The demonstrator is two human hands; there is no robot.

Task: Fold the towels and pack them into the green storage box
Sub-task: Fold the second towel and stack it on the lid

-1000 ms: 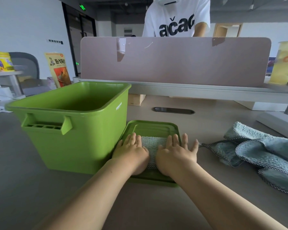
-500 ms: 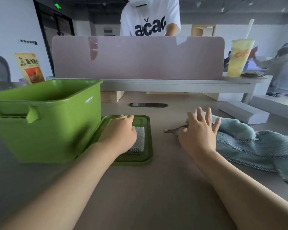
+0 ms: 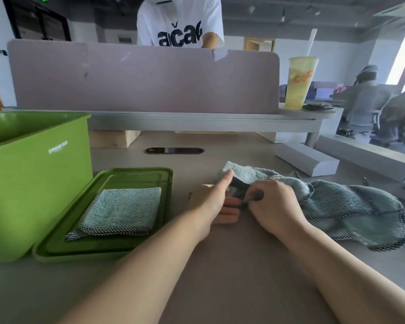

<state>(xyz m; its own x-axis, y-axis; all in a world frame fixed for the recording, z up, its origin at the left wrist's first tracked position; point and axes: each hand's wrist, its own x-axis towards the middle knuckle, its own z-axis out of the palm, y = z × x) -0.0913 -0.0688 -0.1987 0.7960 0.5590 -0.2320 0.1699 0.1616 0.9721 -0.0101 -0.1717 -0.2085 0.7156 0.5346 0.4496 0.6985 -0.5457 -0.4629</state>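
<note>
A folded blue towel [image 3: 121, 210] with a checked border lies on the green lid [image 3: 136, 175], which lies flat beside the green storage box [image 3: 36, 181] at the left. To the right a crumpled blue towel [image 3: 346, 206] lies on the desk. My left hand [image 3: 214, 201] holds its near-left corner, thumb lifting the flap. My right hand [image 3: 270, 204] pinches the checked edge of the same towel right beside it.
A pink desk divider [image 3: 145, 76] runs across the back, with a person in a white T-shirt [image 3: 180, 22] behind it. A yellow drink cup [image 3: 299, 83] stands on the shelf at right. White boxes [image 3: 306, 159] lie at the back right.
Both hands left the folded towel on the lid and moved right to the crumpled towel, which they now grasp. The view has turned to the right.
</note>
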